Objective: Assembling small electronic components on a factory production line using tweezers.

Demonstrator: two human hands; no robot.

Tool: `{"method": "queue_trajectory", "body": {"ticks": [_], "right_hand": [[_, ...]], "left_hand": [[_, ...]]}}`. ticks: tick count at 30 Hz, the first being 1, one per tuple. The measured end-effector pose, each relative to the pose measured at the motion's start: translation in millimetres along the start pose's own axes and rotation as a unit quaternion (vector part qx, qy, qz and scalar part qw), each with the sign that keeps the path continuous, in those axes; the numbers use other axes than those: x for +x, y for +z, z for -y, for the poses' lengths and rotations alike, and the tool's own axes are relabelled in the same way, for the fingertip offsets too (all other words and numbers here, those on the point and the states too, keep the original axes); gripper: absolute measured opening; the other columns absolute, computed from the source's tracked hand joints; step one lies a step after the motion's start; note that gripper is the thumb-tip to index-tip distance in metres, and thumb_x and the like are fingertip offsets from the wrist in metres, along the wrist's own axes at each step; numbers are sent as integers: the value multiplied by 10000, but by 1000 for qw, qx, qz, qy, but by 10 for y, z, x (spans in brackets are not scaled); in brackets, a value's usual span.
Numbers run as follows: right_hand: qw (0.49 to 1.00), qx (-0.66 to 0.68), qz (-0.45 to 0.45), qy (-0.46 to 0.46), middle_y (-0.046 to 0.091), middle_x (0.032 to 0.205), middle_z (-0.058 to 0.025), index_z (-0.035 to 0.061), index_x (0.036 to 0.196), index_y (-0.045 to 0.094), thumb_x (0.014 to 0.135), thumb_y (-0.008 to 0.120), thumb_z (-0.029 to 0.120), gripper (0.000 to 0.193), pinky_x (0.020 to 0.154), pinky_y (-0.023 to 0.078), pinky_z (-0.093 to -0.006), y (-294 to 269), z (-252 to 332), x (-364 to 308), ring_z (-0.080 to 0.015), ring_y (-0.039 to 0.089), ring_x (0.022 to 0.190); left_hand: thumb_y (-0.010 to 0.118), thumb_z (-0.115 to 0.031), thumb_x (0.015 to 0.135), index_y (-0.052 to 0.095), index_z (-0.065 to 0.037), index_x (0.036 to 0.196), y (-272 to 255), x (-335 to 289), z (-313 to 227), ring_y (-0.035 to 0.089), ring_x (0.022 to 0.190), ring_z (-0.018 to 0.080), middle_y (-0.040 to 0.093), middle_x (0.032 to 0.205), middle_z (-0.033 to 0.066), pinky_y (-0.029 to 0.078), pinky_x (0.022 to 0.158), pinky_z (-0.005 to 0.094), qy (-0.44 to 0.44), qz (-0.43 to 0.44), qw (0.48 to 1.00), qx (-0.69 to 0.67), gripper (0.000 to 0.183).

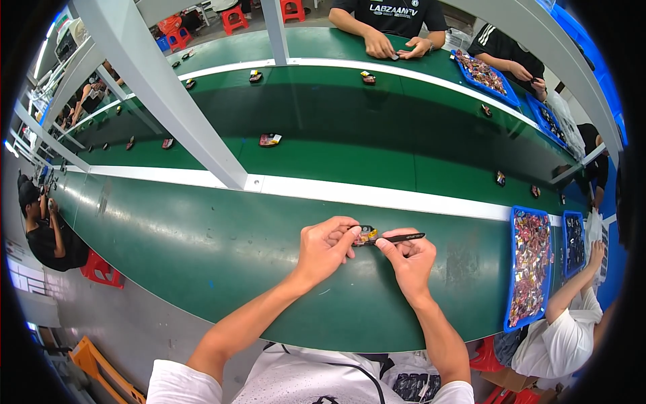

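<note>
Two hands are meeting over the green tabletop (202, 249): the left hand (323, 248) is pinching a small black-and-yellow part (367, 235) between thumb and fingers (344, 225), and the right hand (409, 259) is gripping a thin black tool (406, 237), its tip touching the part. Both hands are clenched on their items, neither released. The part is hovering just above the tabletop, in the middle of the near edge.

It is looking light and rigid (probably plastic with small inserts), small enough to slip, so pinching it by its side edges is seeming the safest hold; the fine detail is too small to judge for fragility. The tool is looking stiff and slim, held near its back end.

To the right, a blue tray (513, 269) is sitting full of small shiny wrapped pieces, red, gold and silver, with a second blue tray (573, 244) of darker pieces just beside it. Two more blue trays (471, 77) are lying on the far side. Similar small parts (270, 139) are lying scattered, well apart, on the belt (370, 135) beyond the white strip (377, 195). Labels are too small to tell.
</note>
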State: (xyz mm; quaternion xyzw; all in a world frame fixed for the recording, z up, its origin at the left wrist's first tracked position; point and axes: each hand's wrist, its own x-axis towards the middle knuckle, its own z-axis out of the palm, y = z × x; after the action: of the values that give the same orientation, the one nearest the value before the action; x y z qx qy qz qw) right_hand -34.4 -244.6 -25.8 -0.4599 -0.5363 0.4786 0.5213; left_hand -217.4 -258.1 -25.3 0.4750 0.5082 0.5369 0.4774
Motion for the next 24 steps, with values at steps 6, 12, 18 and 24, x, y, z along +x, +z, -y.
{"method": "queue_trajectory", "body": {"ticks": [6, 12, 18, 24], "right_hand": [[1000, 3, 9, 11, 566, 650, 69, -25, 915, 720, 844, 791, -26, 100, 463, 264, -188, -22, 6, 13, 19, 381, 525], [999, 8, 34, 27, 559, 651, 75, -22, 911, 717, 844, 787, -36, 98, 463, 265, -187, -40, 47, 24, 23, 379, 526], [999, 13, 45, 22, 562, 653, 73, -19, 919, 714, 846, 781, -43, 102, 465, 270, -188, -45, 70, 9, 20, 381, 526], [999, 22, 30, -16, 580, 663, 63, -14, 920, 712, 849, 783, -37, 103, 471, 279, -182, -34, 56, -10, 19, 403, 528]], "left_hand": [[665, -69, 974, 693, 59, 1070, -35, 24, 24, 655, 586, 111, 715, 791, 91, 493, 469, 232, -15, 18, 1000, -9, 162], [674, -80, 966, 706, 48, 1079, -64, 37, 51, 615, 558, 83, 711, 787, 74, 465, 460, 224, -26, 32, 999, -36, 174], [652, -83, 987, 698, 57, 1140, -92, 52, 42, 636, 569, 104, 707, 795, 85, 487, 466, 227, -47, 66, 996, -43, 213], [623, -108, 1008, 675, 70, 1176, -126, 82, 78, 671, 613, 138, 712, 866, 112, 530, 487, 239, -74, 101, 987, -103, 250]]}}
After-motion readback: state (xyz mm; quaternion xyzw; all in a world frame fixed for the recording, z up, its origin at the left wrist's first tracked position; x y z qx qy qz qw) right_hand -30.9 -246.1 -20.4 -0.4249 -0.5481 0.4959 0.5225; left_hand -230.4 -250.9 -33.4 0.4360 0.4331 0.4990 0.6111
